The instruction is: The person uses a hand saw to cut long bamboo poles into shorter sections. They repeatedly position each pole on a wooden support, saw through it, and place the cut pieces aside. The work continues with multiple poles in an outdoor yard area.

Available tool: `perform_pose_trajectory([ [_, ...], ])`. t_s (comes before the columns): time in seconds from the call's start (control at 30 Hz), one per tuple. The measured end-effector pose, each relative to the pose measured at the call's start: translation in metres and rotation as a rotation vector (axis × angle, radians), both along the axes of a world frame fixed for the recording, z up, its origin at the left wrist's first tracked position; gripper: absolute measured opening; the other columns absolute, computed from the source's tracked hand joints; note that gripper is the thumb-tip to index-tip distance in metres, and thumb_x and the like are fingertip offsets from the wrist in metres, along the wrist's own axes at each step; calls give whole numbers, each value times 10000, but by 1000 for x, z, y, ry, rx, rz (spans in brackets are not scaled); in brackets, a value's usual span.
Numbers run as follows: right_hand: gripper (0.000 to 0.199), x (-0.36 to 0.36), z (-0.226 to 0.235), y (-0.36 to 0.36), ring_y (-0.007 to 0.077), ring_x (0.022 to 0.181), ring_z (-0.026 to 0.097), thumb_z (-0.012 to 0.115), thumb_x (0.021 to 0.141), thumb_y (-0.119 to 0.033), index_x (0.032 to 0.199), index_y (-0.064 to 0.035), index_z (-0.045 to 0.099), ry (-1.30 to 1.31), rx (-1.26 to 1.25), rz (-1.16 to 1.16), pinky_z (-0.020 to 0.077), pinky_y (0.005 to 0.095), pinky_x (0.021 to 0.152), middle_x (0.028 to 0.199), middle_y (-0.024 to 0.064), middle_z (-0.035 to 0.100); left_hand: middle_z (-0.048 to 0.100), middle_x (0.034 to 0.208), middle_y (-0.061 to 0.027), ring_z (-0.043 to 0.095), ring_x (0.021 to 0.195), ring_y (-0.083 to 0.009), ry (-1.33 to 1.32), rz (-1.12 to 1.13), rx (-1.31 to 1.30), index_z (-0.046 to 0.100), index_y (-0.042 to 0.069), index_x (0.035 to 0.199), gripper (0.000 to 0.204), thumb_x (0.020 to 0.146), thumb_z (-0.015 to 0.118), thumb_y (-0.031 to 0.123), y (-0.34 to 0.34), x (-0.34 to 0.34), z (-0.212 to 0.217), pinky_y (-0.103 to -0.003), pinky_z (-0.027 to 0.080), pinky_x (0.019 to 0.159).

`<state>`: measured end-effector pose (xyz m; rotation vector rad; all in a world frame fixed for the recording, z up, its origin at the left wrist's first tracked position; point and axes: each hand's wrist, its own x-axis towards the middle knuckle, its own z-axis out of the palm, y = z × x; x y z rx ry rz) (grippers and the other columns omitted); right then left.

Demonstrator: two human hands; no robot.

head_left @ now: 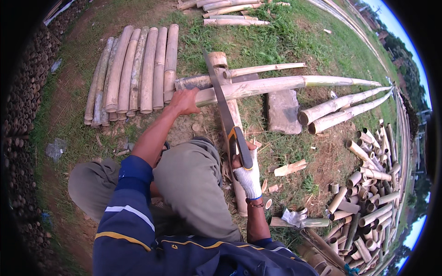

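Observation:
My left hand point(185, 101), bare, is closed on the near end of a long bamboo pole point(271, 83) that stretches away to the right. In my right hand point(247, 171), which wears a white knit glove with bare fingertips, is the black and yellow handle of a handsaw point(223, 102). The saw's blade lies across the pole a short way right of my left hand. Beneath the pole, thicker bamboo pieces point(217, 60) form a support. A flat stone block point(283, 115) sits on the ground just beyond the blade, below the pole.
Cut bamboo lengths point(149, 69) lie side by side at the left. Two long poles point(338, 106) rest at the right, above a heap of short offcuts point(373, 202). A white glove point(294, 217) lies on bamboo near my right forearm. Stacked bamboo point(20, 115) lines the far left.

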<state>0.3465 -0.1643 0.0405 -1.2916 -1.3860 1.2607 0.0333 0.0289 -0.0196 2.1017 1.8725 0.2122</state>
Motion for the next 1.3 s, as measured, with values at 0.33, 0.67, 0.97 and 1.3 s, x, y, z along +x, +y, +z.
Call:
perform_pose_trajectory([
  [0.33, 514, 42, 19, -91, 148, 1127, 561, 636, 988, -52, 1476, -17, 476, -17, -271, -22, 482, 321, 1033, 1268, 76, 542, 789, 1142, -264, 761, 1080, -444, -45, -9, -89, 684, 37, 1360, 796, 685, 890, 405, 0, -10, 3, -515, 605, 983],
  [0.67, 557, -46, -16, 70, 203, 1098, 600, 637, 945, 20, 1480, -32, 489, -233, 317, 73, 499, 330, 1030, 1272, 122, 595, 784, 1185, -260, 755, 1108, -438, -41, -26, -65, 688, 46, 1367, 812, 679, 902, 420, 3, -13, 8, -510, 601, 993],
  [0.97, 703, 50, 27, -114, 91, 806, 538, 668, 850, 95, 1505, -24, 444, -279, 17, 97, 477, 249, 791, 947, -6, 553, 787, 1133, -258, 759, 1067, -439, -85, -27, -104, 699, 44, 1297, 758, 668, 889, 421, 4, -16, 4, -507, 600, 963],
  [1.3, 560, -43, -3, 64, 164, 922, 566, 627, 933, 11, 1474, -34, 487, -46, 87, 109, 527, 330, 899, 1109, 78, 589, 781, 1194, -252, 750, 1114, -433, -150, -82, -138, 721, 41, 1285, 750, 670, 894, 434, 7, -17, 2, -503, 593, 995],
])
